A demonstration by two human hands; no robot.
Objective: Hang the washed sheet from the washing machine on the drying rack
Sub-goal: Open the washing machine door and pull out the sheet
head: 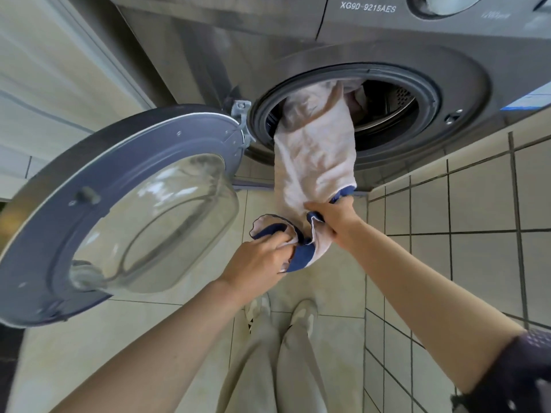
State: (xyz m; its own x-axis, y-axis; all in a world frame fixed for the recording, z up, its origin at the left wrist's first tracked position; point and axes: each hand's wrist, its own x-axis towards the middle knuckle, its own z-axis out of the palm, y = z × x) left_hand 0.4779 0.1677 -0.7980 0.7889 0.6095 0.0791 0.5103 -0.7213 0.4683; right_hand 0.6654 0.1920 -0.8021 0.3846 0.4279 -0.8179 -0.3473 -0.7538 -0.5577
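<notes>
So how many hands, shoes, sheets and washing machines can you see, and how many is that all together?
Hands: 2, the left hand and the right hand, both holding the sheet
Shoes: 2, left shoe and right shoe
Sheets: 1, the sheet hanging out of the drum
Washing machines: 1, the washing machine, door open
Total: 6

Readable text: one model number

On the washing machine (387, 40), far in front of you, the top panel reads "XG90-9215AES" in pale letters; fainter print to its right is too blurred to read; so is the blue sticker (527, 102).
</notes>
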